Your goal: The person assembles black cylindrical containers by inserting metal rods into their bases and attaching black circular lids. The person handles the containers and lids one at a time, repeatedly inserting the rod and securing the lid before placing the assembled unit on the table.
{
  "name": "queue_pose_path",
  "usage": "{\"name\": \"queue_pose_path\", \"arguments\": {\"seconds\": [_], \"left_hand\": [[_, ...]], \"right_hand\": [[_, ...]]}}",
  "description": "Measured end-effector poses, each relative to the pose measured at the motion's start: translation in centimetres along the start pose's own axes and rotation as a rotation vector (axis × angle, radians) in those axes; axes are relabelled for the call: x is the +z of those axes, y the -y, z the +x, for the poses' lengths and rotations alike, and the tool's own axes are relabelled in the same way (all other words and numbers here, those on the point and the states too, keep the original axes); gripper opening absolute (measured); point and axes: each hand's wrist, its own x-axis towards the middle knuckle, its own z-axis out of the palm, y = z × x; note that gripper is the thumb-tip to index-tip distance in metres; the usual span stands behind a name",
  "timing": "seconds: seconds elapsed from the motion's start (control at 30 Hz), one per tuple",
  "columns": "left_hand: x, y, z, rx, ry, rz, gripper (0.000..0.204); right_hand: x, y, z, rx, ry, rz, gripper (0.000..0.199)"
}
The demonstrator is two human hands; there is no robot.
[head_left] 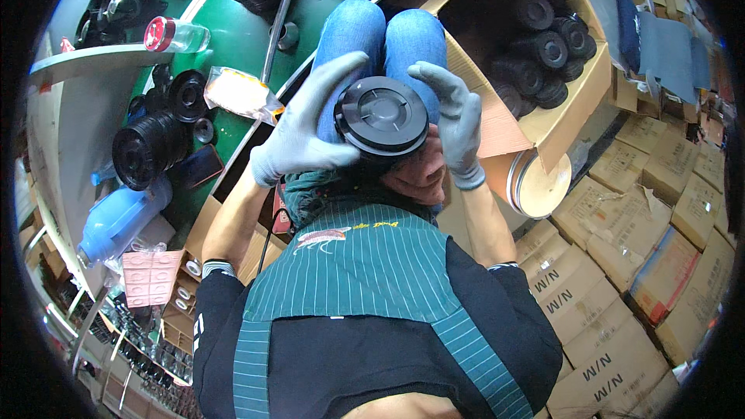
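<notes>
A round black plastic part [382, 115], lid-like with a raised centre and a stepped rim, is over my lap between my two hands. More black rims show under it, like a stack; what bears it from below is hidden. My left hand [306, 128], in a grey glove, is spread in a wide C at its left side. The thumb tip is by the lower left rim, and jeans show between palm and part. My right hand [459, 120], gloved alike, is at the right with fingers bent and apart, a gap between it and the rim.
Right of my knees, an open cardboard box [578, 101] holds many black round parts [549, 50]. On the green table [240, 27] are black stacks [143, 151], a red-lidded jar [177, 36], a metal rod [279, 31] and a plastic bag [239, 93]. Cartons [597, 357] fill the lower right.
</notes>
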Motion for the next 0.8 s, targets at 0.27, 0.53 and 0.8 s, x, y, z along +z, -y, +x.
{"name": "queue_pose_path", "arguments": {"seconds": [0.27,0.53,0.8], "left_hand": [[2.8,-1.7,0.4,-0.032,-0.186,-0.022,0.079],[2.7,3.9,1.6,-0.280,-0.512,-0.467,0.055],[-6.1,19.3,15.6,-0.641,-1.071,-0.767,0.090]], "right_hand": [[4.9,3.3,-0.3,0.047,0.005,-0.170,0.079],[3.9,2.8,-0.1,0.019,0.025,-0.053,0.118],[3.3,5.1,-0.1,-0.418,0.470,-0.907,0.088]]}}
